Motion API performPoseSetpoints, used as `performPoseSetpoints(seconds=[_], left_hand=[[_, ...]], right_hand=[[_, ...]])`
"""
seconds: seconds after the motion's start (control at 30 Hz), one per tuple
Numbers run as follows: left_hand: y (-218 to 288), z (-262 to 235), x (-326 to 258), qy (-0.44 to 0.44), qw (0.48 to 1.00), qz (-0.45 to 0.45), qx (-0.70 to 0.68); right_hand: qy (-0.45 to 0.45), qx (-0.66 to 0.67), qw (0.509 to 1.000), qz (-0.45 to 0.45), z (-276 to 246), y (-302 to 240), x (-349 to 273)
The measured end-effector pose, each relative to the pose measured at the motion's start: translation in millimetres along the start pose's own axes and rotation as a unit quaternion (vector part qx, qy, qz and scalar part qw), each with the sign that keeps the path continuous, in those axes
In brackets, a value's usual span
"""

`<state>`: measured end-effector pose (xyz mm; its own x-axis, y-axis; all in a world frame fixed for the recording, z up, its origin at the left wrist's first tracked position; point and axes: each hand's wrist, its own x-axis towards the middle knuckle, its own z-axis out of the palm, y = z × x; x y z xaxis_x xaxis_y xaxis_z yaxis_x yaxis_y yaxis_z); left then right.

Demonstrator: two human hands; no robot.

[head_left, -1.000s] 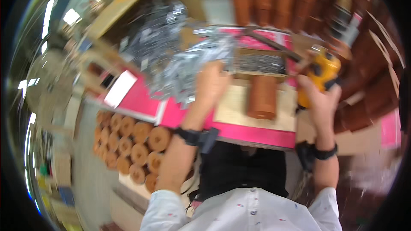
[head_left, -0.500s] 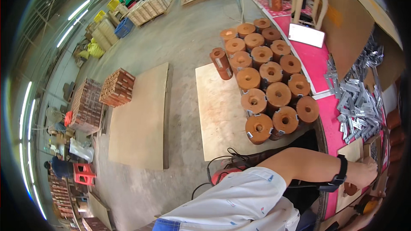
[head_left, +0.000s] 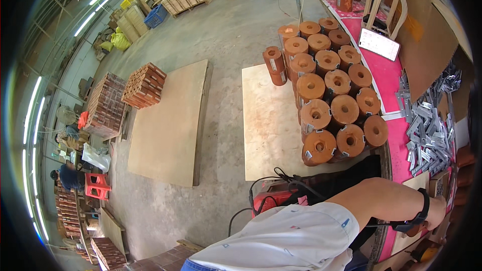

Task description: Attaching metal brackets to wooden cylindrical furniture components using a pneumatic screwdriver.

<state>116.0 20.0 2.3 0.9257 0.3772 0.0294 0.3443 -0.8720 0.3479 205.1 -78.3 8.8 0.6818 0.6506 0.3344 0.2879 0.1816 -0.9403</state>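
Observation:
My left arm reaches across from the lower middle, in a white patterned sleeve with a black strap round the wrist. At its end my left hand (head_left: 438,213) is bent down over the pink bench at the right; its fingers are hidden. Just below the wrist a reddish-brown piece (head_left: 414,231) partly shows on a pale board (head_left: 415,183). Beside the hand is a small tray of little metal parts (head_left: 440,186). A yellow and black power tool (head_left: 427,251) lies at the lower right. My right hand cannot be made out.
Several brown cylinders with centre holes (head_left: 344,109) stand in rows on a plywood sheet (head_left: 261,135) left of the bench. Grey metal brackets (head_left: 427,135) are heaped beyond my hand. A phone (head_left: 379,44) leans on a wooden frame. Black cables (head_left: 253,195) hang near a red object.
My left hand has come back from the small parts tray toward the brown piece. The view has turned, so the scene sits further right. My right hand, partly seen by the power tool before, no longer shows.

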Motion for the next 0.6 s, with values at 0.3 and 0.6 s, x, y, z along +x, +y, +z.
performPoseSetpoints(seconds=[0.3, 0.6], left_hand=[[-24, 9, -17, 0.174, 0.976, 0.034, -0.124], [-54, -7, -61, 0.256, 0.853, 0.029, -0.454]], right_hand=[[-0.025, -0.005, 0.996, 0.082, 0, 49, 9], [0.055, 0.044, 0.997, 0.017, -2, -74, -69]])
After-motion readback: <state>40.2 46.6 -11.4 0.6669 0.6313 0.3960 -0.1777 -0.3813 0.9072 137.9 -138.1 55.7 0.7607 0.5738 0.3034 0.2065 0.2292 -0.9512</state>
